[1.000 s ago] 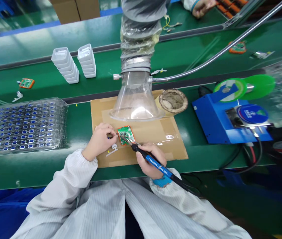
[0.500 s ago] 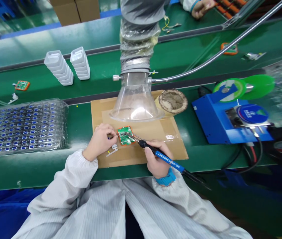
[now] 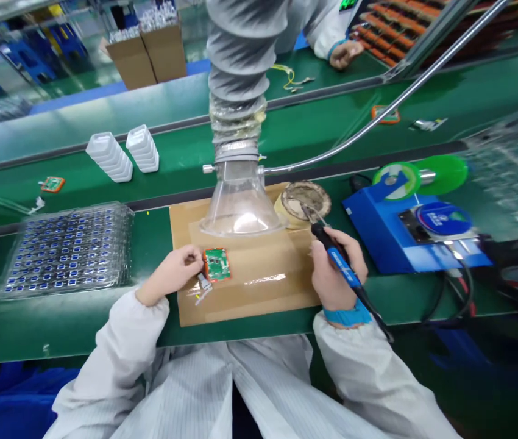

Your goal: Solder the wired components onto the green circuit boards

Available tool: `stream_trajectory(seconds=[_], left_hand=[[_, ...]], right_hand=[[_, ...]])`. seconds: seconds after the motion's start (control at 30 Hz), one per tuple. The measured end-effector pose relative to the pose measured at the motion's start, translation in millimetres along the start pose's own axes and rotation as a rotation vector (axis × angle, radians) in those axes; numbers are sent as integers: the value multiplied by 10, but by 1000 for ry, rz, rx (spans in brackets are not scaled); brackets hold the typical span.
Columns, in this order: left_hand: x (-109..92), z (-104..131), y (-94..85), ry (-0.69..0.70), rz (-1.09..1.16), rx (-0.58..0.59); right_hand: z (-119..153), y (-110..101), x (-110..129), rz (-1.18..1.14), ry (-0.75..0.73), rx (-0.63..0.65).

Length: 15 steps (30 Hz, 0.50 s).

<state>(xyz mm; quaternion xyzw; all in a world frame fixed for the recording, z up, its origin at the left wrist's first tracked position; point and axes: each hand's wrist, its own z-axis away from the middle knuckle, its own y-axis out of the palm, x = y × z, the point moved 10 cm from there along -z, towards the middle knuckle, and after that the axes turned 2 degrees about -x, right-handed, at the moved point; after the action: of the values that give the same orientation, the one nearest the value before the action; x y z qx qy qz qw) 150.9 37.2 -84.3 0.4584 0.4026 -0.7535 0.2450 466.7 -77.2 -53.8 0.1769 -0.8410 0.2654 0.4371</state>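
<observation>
The cardboard mat on the green bench is taken as the landmark.

The circuit board, green with an orange frame, lies flat on the left half of the mat, just in front of the clear fume hood. It is steadied at its left edge by the left hand, fingers curled and pinching at the edge. Whether a small part is also held in that pinch cannot be told. A small white piece lies just in front of the board, touching the mat.

The soldering iron is held pen-fashion in the right hand, which is closed around the blue grip at the mat's right edge. Its tip is laid on the round brown cleaning pad at the mat's far right corner.

Handling, as judged: the board is light, stiff and thin, likely fragile at its components, and is best taken by its frame edges only. The iron is light and rigid; only the grip is safe to hold, the metal end presumably being hot. Its trailing cable could drag.

Hard to make out: the board's components, the iron's tip against the pad, and the blue parts in the clear trays left of the mat. Another person's hand is cut off at the far edge.
</observation>
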Motion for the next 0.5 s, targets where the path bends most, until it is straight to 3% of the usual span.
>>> stream_trajectory(seconds=[0.1, 0.17, 0.23, 0.3, 0.4, 0.47, 0.5], left_hand=[[217, 34, -181, -259, 406, 35], [267, 0, -348, -353, 507, 7], [223, -147, -572, -346, 533, -64], [101, -388, -898, -234, 536, -237], [-158, -660, -1462, -7, 235, -677], [-404, -794, -1563, 110, -167, -879], [-502, -918, -1479, 152, -350, -880]], right_hand=[[12, -10, -39, -31, 27, -37], [50, -18, -88, -56, 51, -52], [80, -11, -134, -78, 70, -43], [92, -9, -161, -91, 78, -32], [92, -22, -176, -100, 78, -30], [93, -31, -184, -94, 78, -30], [96, -31, -189, -89, 78, -27]])
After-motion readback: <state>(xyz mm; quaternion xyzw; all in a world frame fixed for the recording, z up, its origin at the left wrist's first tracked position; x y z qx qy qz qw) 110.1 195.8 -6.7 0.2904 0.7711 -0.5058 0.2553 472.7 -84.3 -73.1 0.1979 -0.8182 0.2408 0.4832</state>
